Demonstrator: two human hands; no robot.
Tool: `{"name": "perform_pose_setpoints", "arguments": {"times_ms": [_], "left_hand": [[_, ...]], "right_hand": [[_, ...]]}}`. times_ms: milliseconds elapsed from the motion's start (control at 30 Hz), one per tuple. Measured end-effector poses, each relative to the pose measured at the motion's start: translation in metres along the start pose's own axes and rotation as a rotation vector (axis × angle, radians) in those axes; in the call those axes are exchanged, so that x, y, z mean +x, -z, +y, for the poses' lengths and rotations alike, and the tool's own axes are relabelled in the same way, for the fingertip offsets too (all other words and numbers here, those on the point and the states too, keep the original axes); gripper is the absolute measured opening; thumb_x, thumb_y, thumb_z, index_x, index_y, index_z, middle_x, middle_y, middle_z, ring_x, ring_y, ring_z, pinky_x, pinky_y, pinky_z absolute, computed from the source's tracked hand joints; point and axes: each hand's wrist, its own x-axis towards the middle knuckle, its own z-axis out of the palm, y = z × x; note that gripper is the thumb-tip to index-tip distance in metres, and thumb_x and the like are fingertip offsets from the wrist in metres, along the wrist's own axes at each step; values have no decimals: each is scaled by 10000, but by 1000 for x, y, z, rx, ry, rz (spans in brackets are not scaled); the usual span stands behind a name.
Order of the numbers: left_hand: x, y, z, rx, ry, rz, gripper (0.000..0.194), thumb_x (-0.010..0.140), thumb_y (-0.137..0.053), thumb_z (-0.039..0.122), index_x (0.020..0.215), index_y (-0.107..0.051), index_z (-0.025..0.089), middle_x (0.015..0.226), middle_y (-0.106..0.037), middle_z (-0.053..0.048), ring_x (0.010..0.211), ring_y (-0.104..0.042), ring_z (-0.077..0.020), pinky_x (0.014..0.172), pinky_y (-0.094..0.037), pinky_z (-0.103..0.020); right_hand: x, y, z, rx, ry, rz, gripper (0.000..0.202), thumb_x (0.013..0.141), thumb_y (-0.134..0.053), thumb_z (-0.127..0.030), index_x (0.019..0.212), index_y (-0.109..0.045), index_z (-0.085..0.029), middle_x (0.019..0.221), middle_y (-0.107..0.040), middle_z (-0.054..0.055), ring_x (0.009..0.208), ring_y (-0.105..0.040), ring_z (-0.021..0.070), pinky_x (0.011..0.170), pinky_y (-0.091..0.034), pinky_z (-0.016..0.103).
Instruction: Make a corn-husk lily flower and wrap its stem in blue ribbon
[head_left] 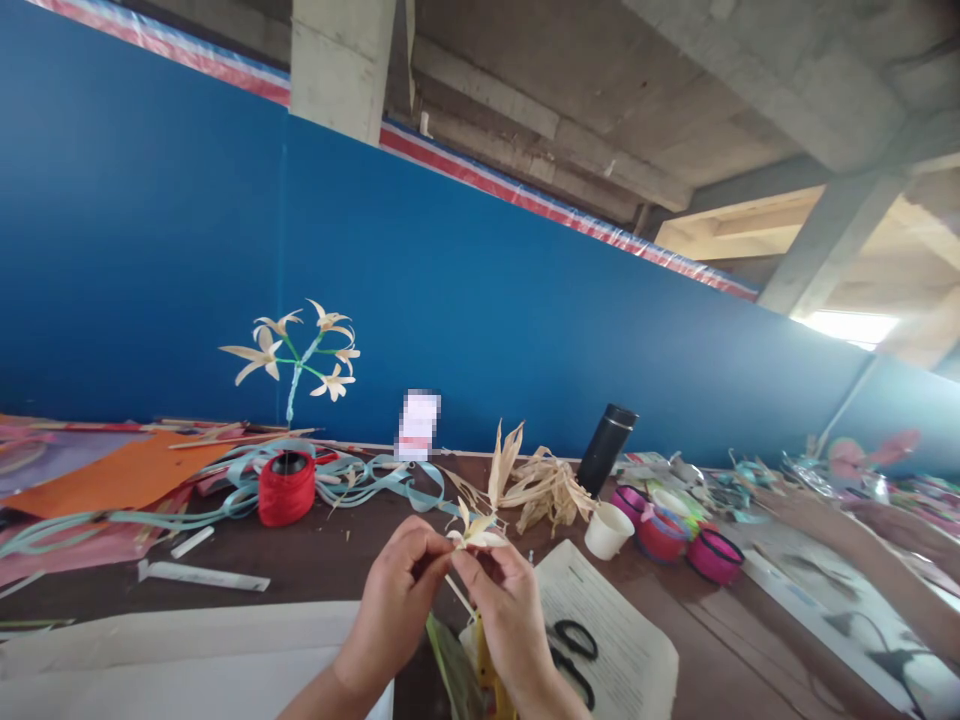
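Observation:
Between my fingertips, over the near middle of the table, is a small cream flower [474,532] with pointed petals that look like dried husk. My left hand [401,595] pinches its base from the left. From the other side, the thumb and fingers of my right hand [508,610] close on the same base. A thin pale stem [459,597] slants down between the hands. Below it, a green leaf-like piece [454,665] and a yellow object [486,665] are partly hidden by my right hand. Black-handled scissors [576,640] lie on a printed sheet [630,630] beside that hand.
A branch of similar flowers [292,362] stands at the back left. Around it lie a red spool [286,490], light blue ribbon [352,485] and orange paper [112,478]. Dried husks [544,490], a black bottle [607,450] and a white cup [609,531] stand rightward; another person's arm [847,535] reaches in.

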Motion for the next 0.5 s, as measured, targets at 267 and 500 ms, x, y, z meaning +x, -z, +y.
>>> {"name": "perform_pose_setpoints", "arguments": {"times_ms": [267, 500], "left_hand": [[-1, 1, -5, 84, -121, -8, 117, 793, -582, 156, 711, -655, 198, 721, -576, -4, 697, -570, -134, 630, -441, -206], [0, -1, -7, 69, -169, -9, 101, 777, -607, 137, 715, -661, 196, 699, -563, 10, 652, -557, -111, 586, -437, -181]], "right_hand": [[2, 4, -5, -155, 100, 34, 155, 778, -661, -295, 707, -588, -179, 722, -516, -15, 686, -483, 126, 647, -400, 221], [2, 7, 0, -174, 160, 43, 74, 780, -635, -224, 731, -598, -183, 779, -535, 0, 714, -510, 135, 656, -417, 228]]}}
